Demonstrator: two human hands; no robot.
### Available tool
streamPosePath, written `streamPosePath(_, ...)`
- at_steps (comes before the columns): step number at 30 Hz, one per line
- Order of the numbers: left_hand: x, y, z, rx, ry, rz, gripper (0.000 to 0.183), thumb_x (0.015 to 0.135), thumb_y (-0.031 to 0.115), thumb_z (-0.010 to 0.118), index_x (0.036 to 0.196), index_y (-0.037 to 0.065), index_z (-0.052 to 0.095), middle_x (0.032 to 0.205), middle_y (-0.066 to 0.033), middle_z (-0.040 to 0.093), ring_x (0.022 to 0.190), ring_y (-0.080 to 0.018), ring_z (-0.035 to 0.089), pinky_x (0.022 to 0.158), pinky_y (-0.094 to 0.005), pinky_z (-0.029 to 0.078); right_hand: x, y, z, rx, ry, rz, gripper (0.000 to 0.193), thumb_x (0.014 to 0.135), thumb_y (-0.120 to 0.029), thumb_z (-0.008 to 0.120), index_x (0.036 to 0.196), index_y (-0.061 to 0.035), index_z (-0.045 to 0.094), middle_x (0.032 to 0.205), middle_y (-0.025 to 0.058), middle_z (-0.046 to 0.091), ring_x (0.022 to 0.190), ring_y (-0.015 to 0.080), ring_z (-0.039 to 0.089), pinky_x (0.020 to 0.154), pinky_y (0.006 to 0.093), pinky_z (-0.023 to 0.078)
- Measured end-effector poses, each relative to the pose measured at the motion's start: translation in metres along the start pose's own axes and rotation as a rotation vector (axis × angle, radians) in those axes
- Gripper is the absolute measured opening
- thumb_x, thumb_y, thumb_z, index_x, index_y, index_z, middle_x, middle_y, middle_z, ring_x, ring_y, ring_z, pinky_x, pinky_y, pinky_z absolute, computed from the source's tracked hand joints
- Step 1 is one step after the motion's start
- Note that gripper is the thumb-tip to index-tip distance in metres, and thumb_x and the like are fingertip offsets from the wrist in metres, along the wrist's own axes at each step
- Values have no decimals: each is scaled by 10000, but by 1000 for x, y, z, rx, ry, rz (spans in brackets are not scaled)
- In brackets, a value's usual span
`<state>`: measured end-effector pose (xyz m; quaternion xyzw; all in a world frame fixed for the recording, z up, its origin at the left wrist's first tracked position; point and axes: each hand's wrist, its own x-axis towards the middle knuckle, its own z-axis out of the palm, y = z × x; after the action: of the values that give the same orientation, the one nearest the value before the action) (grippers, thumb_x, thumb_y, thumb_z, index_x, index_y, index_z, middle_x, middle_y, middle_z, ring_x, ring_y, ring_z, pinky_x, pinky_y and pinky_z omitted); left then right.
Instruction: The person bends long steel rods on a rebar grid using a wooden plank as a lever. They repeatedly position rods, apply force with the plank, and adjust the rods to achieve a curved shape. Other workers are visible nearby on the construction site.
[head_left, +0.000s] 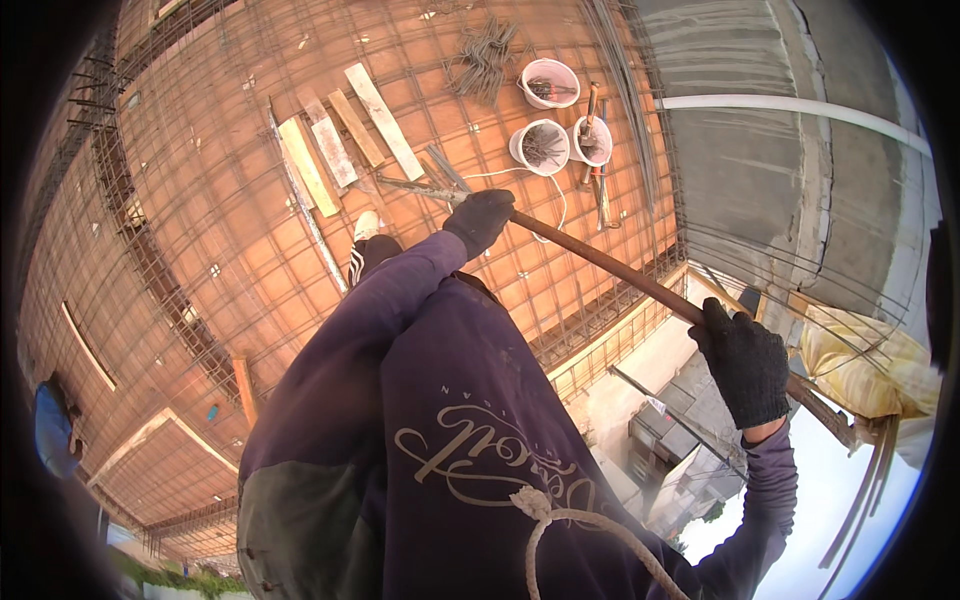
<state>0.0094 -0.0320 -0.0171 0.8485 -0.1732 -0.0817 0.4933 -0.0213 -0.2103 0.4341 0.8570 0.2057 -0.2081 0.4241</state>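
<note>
Both hands wear black gloves. My left hand (482,220) is closed around a long brown bar (600,262), near its narrow, greyish far end. My right hand (742,360) grips the same bar lower down on the right. The bar slants across in front of my body, from the upper middle to the lower right. Whether it is a metal pipe or a wooden handle is hard to tell. Beyond my left hand lies a grid of steel rebar (290,255) over orange-brown formwork panels. One pale shoe (367,224) shows on the grid.
Several planks (384,120) lie ahead. Three white buckets (540,147) hold dark metal pieces and tools. Beside them sits a pile of bent steel pieces (485,60). A grey concrete wall (735,190) with a white pipe (800,104) rises at right. Past the slab edge, lower buildings (690,410) show far below.
</note>
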Motion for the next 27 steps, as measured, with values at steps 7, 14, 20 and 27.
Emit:
streamPosePath(7,8,-17,-11,-69,175,18,116,892,110,655,998,80,692,1138,-77,655,1078,-330,652,919,-453,551,5,-9,14,109,22,67,316,976,-474,663,1000,-166,596,676,47,591,616,251,676,554,408,527)
streamPosePath(14,8,-22,-26,-28,121,3,143,860,172,737,978,99,701,1097,-78,647,1064,-323,661,929,-466,547,5,-21,-1,129,73,153,410,917,-515,721,820,-135,601,676,53,588,619,257,660,564,416,512)
streamPosePath(20,5,-25,-45,-74,148,-93,186,827,171,767,980,93,697,1093,-91,644,1047,-328,672,915,-456,550,10,-37,-28,79,78,183,432,900,-519,737,801,-135,567,679,49,574,628,251,649,586,408,503)
streamPosePath(27,-18,-29,-81,-126,167,-256,292,835,175,769,1084,76,653,1140,-139,660,987,-355,691,863,-468,556,17,-60,-73,-42,193,125,429,879,-512,758,795,-148,547,675,29,530,617,223,617,572,387,481)
